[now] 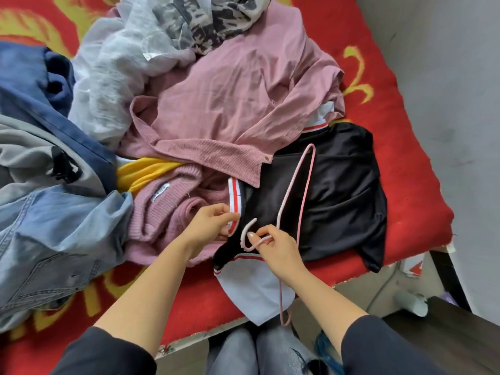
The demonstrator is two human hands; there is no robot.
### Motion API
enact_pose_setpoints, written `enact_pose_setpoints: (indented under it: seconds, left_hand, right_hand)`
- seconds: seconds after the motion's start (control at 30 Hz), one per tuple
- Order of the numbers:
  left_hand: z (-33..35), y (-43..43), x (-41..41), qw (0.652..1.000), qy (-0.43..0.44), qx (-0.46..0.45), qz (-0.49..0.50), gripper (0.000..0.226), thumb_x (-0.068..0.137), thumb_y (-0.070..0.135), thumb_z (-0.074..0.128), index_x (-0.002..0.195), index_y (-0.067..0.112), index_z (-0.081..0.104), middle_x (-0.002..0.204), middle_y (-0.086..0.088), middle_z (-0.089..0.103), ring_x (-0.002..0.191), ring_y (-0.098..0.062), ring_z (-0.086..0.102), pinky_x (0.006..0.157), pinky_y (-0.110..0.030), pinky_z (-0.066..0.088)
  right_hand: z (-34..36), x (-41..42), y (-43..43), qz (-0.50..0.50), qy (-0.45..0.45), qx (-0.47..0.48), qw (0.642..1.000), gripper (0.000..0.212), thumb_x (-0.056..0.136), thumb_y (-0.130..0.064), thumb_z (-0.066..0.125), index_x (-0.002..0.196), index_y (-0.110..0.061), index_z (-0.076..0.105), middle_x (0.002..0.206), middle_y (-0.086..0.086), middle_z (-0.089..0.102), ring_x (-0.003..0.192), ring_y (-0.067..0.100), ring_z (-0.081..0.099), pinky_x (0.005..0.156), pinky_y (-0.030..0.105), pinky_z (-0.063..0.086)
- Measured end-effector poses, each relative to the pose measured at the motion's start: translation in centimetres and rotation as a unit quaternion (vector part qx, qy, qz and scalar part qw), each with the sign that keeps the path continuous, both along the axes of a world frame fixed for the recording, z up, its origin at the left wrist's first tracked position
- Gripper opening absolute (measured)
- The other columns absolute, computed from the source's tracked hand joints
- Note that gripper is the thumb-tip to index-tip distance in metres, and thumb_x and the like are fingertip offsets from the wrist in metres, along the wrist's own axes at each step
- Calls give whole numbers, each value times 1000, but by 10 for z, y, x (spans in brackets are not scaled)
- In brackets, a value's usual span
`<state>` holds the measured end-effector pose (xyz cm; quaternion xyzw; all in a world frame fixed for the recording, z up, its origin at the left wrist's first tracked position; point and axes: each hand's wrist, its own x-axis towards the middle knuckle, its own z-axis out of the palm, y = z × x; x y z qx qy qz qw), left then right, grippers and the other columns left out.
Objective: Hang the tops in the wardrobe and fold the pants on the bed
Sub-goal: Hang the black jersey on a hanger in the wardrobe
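Observation:
A black top (338,196) with white sleeves and red-and-white striped collar trim lies flat at the bed's near right corner. My left hand (208,223) pinches its striped collar. A thin pink wire hanger (305,190) lies over the top; my right hand (276,247) grips it just below the hook. A pink corduroy shirt (238,104), a pink knitted sweater (167,212), a yellow garment (146,171), pale blue jeans (54,239), a dark blue garment (35,85), a grey garment (24,158) and a white sheer top (113,63) form a pile to the left and behind.
The bed is covered by a red blanket (400,147) with yellow patterns. A grey wall (460,77) runs along the bed's right side. A dark wooden surface (446,334) and a white cable sit at the lower right. My knees in grey jeans are below the bed edge.

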<state>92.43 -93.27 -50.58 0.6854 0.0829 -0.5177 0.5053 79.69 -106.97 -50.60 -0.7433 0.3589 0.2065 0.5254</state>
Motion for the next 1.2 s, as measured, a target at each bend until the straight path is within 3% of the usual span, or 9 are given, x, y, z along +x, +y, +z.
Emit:
enact_pose_setpoints:
  seconds: [0.13,0.23,0.37,0.5,0.63,0.77,0.93,1.07,1.2]
  left_hand:
    - [17,0,-1,989,141,-51,8,16,84,18,62,70,17,69,65,-5,58,54,-17,58,61,-29,52]
    - [23,0,-6,975,204,-83,3,21,86,20,60,69,17,72,69,-3,65,58,-15,62,71,-31,53]
    - [28,-3,-12,969,218,-113,-2,16,81,19,63,71,15,74,74,0,66,62,-9,63,75,-30,55]
    - [20,-10,-12,1000,-7,27,6,27,80,8,61,102,18,73,100,-1,67,86,-12,59,74,-23,48]
    - [18,-22,-18,958,-236,79,-143,76,78,14,73,144,33,38,136,-10,42,127,-24,38,110,-35,30]
    - [31,-52,-29,907,-325,133,-233,65,81,29,67,139,45,40,144,-8,28,130,-33,25,109,-43,24]
    - [66,-80,-28,899,-376,143,-170,29,90,19,51,114,26,65,126,-6,53,122,-31,38,102,-42,34]
    - [118,-85,-12,911,-404,78,-26,20,93,9,45,99,4,63,98,-16,67,95,-28,60,78,-34,44]
    - [187,-89,5,904,-415,-75,70,26,97,6,41,92,-1,65,81,-7,62,76,-14,52,64,-28,40]
  right_hand:
    - [11,0,15,-31,-16,59,998,28,77,-38,77,97,-21,69,61,-16,61,56,-4,54,54,9,40]
    - [16,-3,13,-75,-41,153,985,27,75,-17,81,100,-12,72,89,0,75,87,10,70,78,21,54]
    - [16,-7,8,-97,-36,136,985,16,82,-7,74,93,3,71,84,16,71,74,9,65,66,17,49]
    - [23,-14,-5,-95,-35,117,988,17,78,9,66,70,2,53,61,8,59,65,3,64,68,23,49]
    - [54,-19,-22,-101,-69,122,985,41,66,14,55,54,-19,35,50,-4,42,52,7,49,54,18,38]
    - [102,-19,-41,-103,-116,128,980,21,69,16,43,59,-2,41,54,0,34,44,-2,37,49,15,29]
    - [175,-13,-72,-91,-162,106,977,48,72,24,33,52,-19,27,43,-17,26,40,-1,20,41,12,20]
    - [235,-8,-99,-107,-222,77,966,24,55,2,38,56,-18,25,56,-2,18,54,12,13,48,26,11]
    - [287,1,-126,-143,-262,33,954,14,47,-4,38,57,4,33,60,2,20,57,19,14,56,37,10]
